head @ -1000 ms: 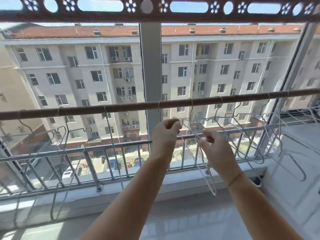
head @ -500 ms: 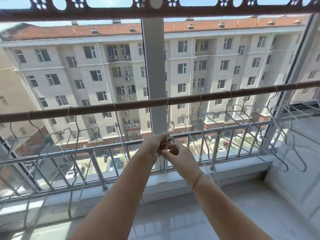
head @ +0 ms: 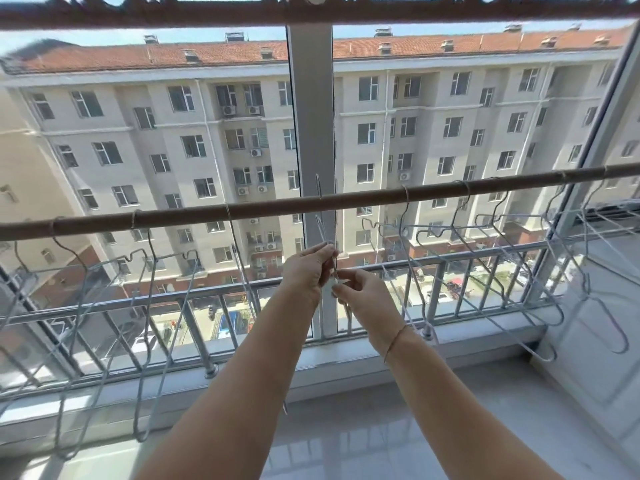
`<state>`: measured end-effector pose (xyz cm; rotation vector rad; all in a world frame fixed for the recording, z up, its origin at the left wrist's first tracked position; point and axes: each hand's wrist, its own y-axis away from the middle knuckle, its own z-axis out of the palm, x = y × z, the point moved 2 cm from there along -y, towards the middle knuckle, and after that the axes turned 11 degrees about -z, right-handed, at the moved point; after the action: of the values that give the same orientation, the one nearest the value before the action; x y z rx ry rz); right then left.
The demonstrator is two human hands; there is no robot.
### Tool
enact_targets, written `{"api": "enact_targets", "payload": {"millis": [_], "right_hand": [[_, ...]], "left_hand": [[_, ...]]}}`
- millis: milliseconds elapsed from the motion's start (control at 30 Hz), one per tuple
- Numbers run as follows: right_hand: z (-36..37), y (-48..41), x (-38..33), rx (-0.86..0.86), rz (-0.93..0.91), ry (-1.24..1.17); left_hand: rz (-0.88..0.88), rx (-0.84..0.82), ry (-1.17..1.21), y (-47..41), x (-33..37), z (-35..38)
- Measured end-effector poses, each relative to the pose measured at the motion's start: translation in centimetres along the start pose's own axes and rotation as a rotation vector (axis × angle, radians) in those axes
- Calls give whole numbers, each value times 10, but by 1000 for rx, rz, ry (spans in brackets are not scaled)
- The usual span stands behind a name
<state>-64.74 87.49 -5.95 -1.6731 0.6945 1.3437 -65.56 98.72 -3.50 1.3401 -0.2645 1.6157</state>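
Below the rod (head: 207,213), 2 hands (head: 306,271) (head: 367,296) pinch 1 hanger (head: 320,227).

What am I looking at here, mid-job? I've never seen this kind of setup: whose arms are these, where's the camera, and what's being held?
There is no machine: these are a person's two bare arms, seen from one wide-angle camera worn on the head, looking forward and down. That is the only view. The person stands at a balcony window. A brown rod runs across in front of the glass, with other wire hangers hooked along it and a metal railing lower down. In the middle, the left hand and right hand both pinch one thin wire hanger between their fingertips. Its hook rises at the rod; whether it rests on the rod is hard to tell.
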Motion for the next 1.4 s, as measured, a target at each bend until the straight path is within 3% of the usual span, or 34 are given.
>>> {"api": "enact_targets", "payload": {"millis": [467, 733, 933, 1167, 1400], "right_hand": [[-1, -8, -7, -6, -51, -187], [-29, 13, 37, 31, 103, -105], [-50, 25, 63, -3, 32, 110], [-70, 40, 88, -170, -147, 579], [-83, 56, 95, -268, -111, 863]], "left_hand": [[56, 64, 54, -6, 9, 15], [-6, 118, 4, -1, -52, -2], [9, 119, -287, 23, -105, -21], [141, 123, -699, 41, -138, -60], [214, 198, -822, 50, -141, -90]]}}
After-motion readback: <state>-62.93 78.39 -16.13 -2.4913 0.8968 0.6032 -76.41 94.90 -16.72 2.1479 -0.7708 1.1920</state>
